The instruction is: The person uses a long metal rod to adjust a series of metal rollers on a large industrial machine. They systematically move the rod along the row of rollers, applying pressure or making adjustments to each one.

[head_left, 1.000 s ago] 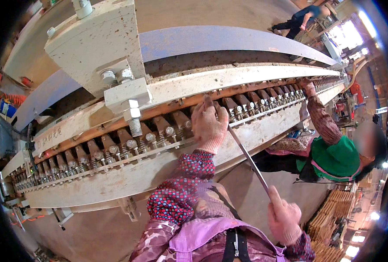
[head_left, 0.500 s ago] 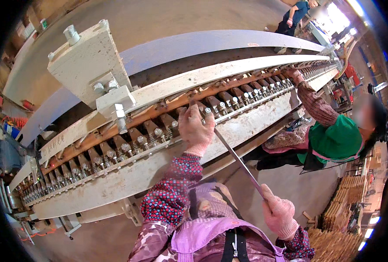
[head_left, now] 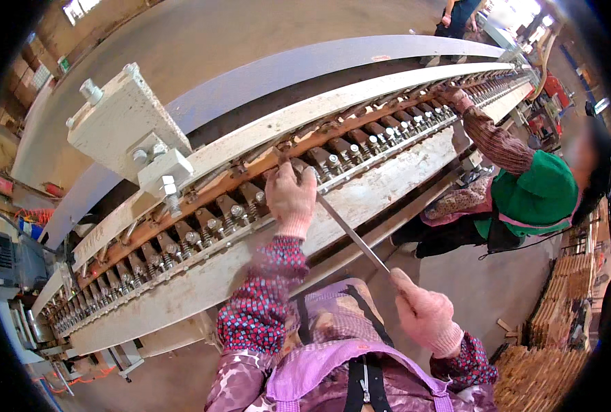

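Note:
My left hand (head_left: 292, 200), in a pale pink knit glove, rests on the row of spring-loaded metal clamps (head_left: 231, 207), its fingers curled at the brown wooden strip (head_left: 256, 166). What those fingers hold, if anything, is hidden. Nearer my body on the right, my right hand (head_left: 425, 314), also gloved, is closed round the near end of a long flat metal bar (head_left: 355, 235). The bar slants up and left over the machine's cream beam, its far end beside my left hand among the bolts and springs.
A co-worker in a green top (head_left: 535, 189) reaches a gloved hand (head_left: 456, 99) onto the same row farther right. A cream block with bolts (head_left: 123, 123) rises at the left. Stacked wood strips (head_left: 559, 302) stand at the lower right. Another person (head_left: 455, 20) stands beyond the machine.
The whole view has shifted a little. My right hand has come up and left with the bar, and less of the bar shows between my hands. My left hand stays at the clamps.

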Tool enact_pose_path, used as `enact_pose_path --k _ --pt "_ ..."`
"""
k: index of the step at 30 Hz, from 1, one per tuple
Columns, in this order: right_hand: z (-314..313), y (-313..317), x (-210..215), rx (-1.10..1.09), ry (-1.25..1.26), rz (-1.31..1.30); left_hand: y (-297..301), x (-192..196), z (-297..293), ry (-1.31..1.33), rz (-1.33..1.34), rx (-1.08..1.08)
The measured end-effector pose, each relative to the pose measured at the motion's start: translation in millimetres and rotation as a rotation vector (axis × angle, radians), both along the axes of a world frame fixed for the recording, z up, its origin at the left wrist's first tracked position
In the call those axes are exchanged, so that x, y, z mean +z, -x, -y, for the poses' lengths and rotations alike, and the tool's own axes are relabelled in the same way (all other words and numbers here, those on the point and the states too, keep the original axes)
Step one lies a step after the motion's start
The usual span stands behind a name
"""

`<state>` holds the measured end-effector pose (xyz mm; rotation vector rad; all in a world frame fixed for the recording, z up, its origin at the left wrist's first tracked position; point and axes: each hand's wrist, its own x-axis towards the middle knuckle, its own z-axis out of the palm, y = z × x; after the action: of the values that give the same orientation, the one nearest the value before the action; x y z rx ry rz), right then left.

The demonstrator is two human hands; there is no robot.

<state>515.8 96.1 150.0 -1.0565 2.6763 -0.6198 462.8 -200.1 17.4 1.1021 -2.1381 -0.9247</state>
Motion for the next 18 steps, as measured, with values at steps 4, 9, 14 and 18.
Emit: enact_pose_path --k 4,9,14,18 --pt "-45 3 -4 -0.098 0.135 0.243 3 -27 -38 0.148 -0.209 0.106" --pt "-72 31 -17 -0.023 -0.082 0.056 24 -9 -66 -0.033 -0.011 0.043" --pt "-82 78 -41 -0.061 0.260 0.435 40 -28 -75 0.338 0.146 0.082" --pt "-83 123 -65 -0.034 0.369 0.750 52 -23 -66 0.344 0.291 0.137"
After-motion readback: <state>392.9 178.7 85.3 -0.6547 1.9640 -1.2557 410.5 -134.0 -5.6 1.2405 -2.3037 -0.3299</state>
